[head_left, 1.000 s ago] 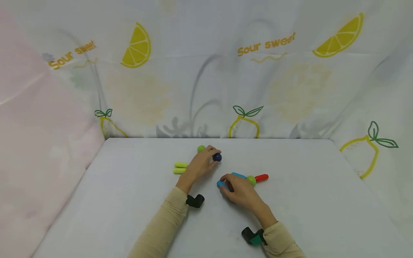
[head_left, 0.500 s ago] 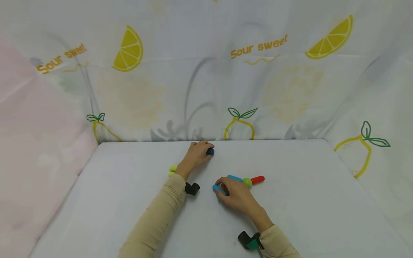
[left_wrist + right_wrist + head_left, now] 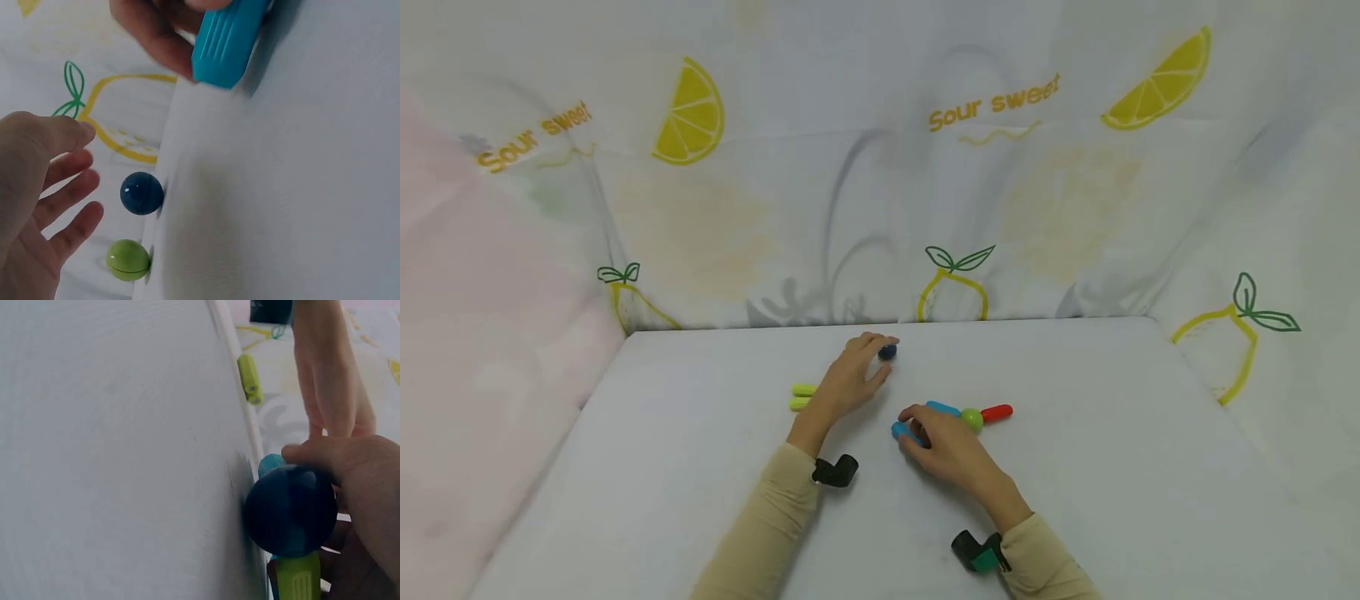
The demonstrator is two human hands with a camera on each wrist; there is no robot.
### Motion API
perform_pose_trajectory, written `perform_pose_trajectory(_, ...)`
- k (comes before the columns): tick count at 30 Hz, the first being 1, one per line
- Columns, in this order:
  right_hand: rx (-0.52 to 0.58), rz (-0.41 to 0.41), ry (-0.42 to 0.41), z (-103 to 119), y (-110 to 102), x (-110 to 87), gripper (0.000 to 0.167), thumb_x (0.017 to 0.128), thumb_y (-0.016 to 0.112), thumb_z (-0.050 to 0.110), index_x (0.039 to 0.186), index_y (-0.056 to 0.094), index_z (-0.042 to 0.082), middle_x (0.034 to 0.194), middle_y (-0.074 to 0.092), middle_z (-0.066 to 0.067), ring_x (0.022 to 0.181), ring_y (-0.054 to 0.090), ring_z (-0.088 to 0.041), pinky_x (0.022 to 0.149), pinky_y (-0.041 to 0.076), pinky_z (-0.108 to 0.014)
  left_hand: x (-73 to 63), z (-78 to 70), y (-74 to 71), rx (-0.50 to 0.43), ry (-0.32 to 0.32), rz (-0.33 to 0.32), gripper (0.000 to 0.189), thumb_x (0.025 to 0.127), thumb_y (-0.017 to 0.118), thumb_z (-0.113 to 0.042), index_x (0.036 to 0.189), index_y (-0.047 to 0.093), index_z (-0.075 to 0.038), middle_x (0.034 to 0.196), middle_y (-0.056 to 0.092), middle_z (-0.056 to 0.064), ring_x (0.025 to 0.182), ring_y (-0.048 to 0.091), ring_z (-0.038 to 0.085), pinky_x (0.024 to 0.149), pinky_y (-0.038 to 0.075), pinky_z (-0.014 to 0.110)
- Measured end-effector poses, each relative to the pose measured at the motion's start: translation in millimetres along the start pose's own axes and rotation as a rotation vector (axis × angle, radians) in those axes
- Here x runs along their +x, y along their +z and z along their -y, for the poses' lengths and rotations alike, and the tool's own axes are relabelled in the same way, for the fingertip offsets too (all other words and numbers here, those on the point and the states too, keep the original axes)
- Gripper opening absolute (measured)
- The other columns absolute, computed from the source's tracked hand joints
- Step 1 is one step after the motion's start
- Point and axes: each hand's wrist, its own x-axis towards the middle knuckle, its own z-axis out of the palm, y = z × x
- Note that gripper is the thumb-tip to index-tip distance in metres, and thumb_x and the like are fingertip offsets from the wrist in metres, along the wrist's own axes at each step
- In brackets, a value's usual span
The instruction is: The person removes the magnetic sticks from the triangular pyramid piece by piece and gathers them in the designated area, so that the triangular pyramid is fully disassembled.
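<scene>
In the head view my left hand (image 3: pixel 850 379) reaches toward the table's back edge, fingers spread around a dark blue ball (image 3: pixel 887 352). The left wrist view shows that ball (image 3: pixel 142 193) apart from the fingers, with a lime green ball (image 3: pixel 127 260) beside it. My right hand (image 3: pixel 951 446) grips a light blue stick (image 3: pixel 904 431), its ribbed end also plain in the left wrist view. Close to the right wrist camera are another dark blue ball (image 3: pixel 290 511) and a lime stick (image 3: pixel 298 578); whether they join the blue stick is hidden by the hand.
Beyond the right hand, a blue stick (image 3: pixel 943 408), a green ball (image 3: pixel 972 419) and a red stick (image 3: pixel 997 412) lie in a row. Two lime sticks (image 3: pixel 803 390) lie left of the left hand, partly behind its wrist. A printed curtain (image 3: pixel 820 167) hangs behind the white table (image 3: pixel 647 467).
My left hand first moved the dark blue ball toward the back edge, then its fingers spread and it drew back toward me. My right hand kept its grip, almost still.
</scene>
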Motion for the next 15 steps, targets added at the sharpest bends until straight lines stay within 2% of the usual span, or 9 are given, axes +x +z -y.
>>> perform_pose_trajectory(2, 0.007, 0.013, 0.002, -1, -4, -0.3, 0.021, 0.091, 0.062, 0.027, 0.108, 0.063, 0.016, 0.077, 0.057, 0.013, 0.071, 0.052, -0.003, 0.066, 0.045, -0.019, -11.4, -8.2, 5.5, -0.084, 0.033, 0.014, 0.03, 0.093, 0.06, -0.013, 0.122, 0.057, -0.012, 0.117, 0.059, 0.004, 0.109, 0.057, 0.019, 0.092, 0.048, 0.036)
perform_pose_trajectory(6, 0.034, 0.079, -0.01, -6, -15, -3.1, 0.025, 0.093, 0.06, 0.03, 0.113, 0.061, 0.015, 0.087, 0.06, 0.012, 0.079, 0.056, -0.003, 0.073, 0.048, -0.022, -38.2, -18.5, 14.6, -0.229, 0.08, 0.13, 0.021, 0.095, 0.057, -0.015, 0.116, 0.059, -0.011, 0.111, 0.064, 0.002, 0.101, 0.06, 0.015, 0.088, 0.049, 0.032)
perform_pose_trajectory(9, 0.061, 0.123, -0.032, -9, -27, -7.6, 0.025, 0.092, 0.061, 0.029, 0.113, 0.061, 0.015, 0.096, 0.063, 0.009, 0.088, 0.058, -0.006, 0.08, 0.049, -0.028, -54.6, -20.7, 17.2, -0.283, 0.104, 0.198, 0.026, 0.093, 0.06, -0.016, 0.118, 0.06, -0.01, 0.114, 0.063, 0.002, 0.106, 0.058, 0.015, 0.092, 0.047, 0.03)
perform_pose_trajectory(12, 0.085, 0.187, -0.043, -13, -37, -12.6, 0.026, 0.09, 0.064, 0.03, 0.111, 0.063, 0.016, 0.1, 0.063, 0.009, 0.094, 0.058, -0.008, 0.085, 0.047, -0.032, -62.5, -21.3, 15.6, -0.303, 0.111, 0.213, 0.03, 0.09, 0.064, -0.015, 0.119, 0.061, -0.008, 0.115, 0.064, 0.003, 0.107, 0.057, 0.015, 0.095, 0.045, 0.03)
perform_pose_trajectory(15, 0.115, 0.267, -0.067, -16, -42, -14.6, 0.027, 0.088, 0.067, 0.031, 0.11, 0.062, 0.017, 0.1, 0.063, 0.01, 0.095, 0.058, -0.007, 0.086, 0.048, -0.03, -65.2, -22.0, 12.6, -0.3, 0.091, 0.219, 0.03, 0.088, 0.067, -0.014, 0.117, 0.063, -0.008, 0.113, 0.064, 0.003, 0.104, 0.057, 0.015, 0.093, 0.046, 0.031)
